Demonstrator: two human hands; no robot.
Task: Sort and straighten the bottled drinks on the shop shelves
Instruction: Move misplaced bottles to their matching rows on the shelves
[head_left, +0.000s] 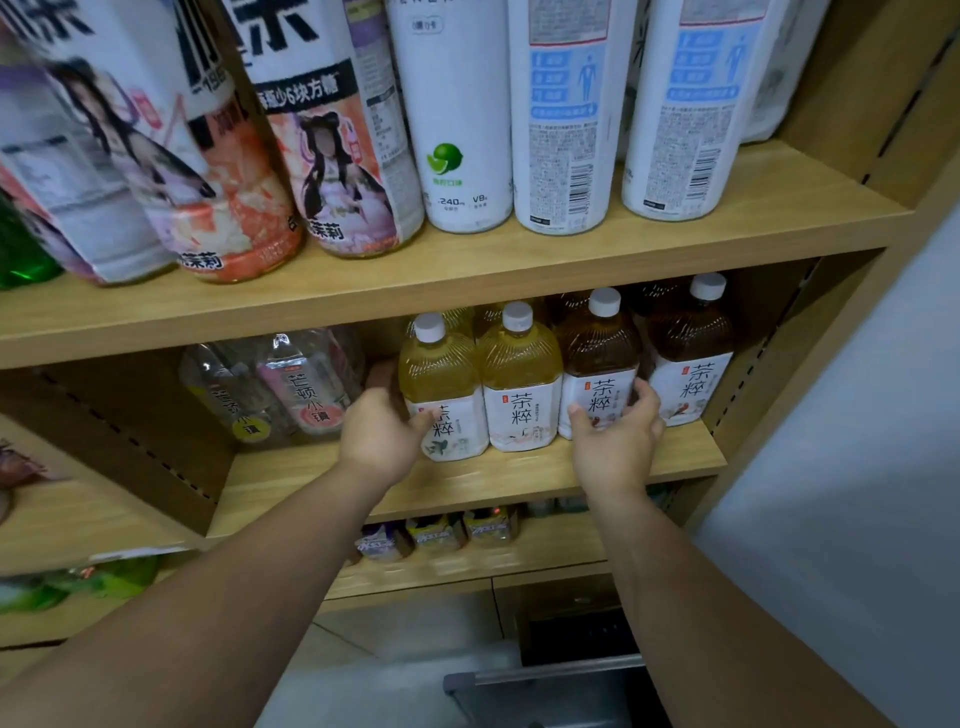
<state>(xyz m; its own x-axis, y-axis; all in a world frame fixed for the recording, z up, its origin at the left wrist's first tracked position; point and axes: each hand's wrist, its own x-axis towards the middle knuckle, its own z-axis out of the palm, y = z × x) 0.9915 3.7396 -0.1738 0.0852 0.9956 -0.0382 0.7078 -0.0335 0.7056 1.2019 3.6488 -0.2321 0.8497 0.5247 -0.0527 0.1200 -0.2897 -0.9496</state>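
The left hand (382, 431) is curled around the left side of a pale yellow tea bottle (441, 395), thumb on its white label, the other fingers hidden behind it. The right hand (618, 428) cups the lower label of a brown tea bottle (597, 369), thumb on the left, fingers wrapped round the right edge; the grip looks loose and how firmly it presses cannot be told. Between these two stands a second yellow bottle (522, 384), touching both neighbours, and a second brown bottle (691, 358) stands just right of the held one. All four are upright at the front of the middle shelf (467, 483), white caps on. More bottles behind them are mostly hidden; only dark shoulders show.

Left of the row, two clear bottles (280, 384) lean in shadow, their labels blurred. On the upper shelf (571, 254) stand tall bottles cut off at the top edge: white ones (566, 130) on the right, pink illustrated ones (332, 156) on the left, smeared by motion. Small packs (436, 535) on the lower shelf are too blurred to read. The shelving is light wood with slotted side panels; a pale wall (857, 467) lies to the right and a grey tiled floor (415, 623) below.
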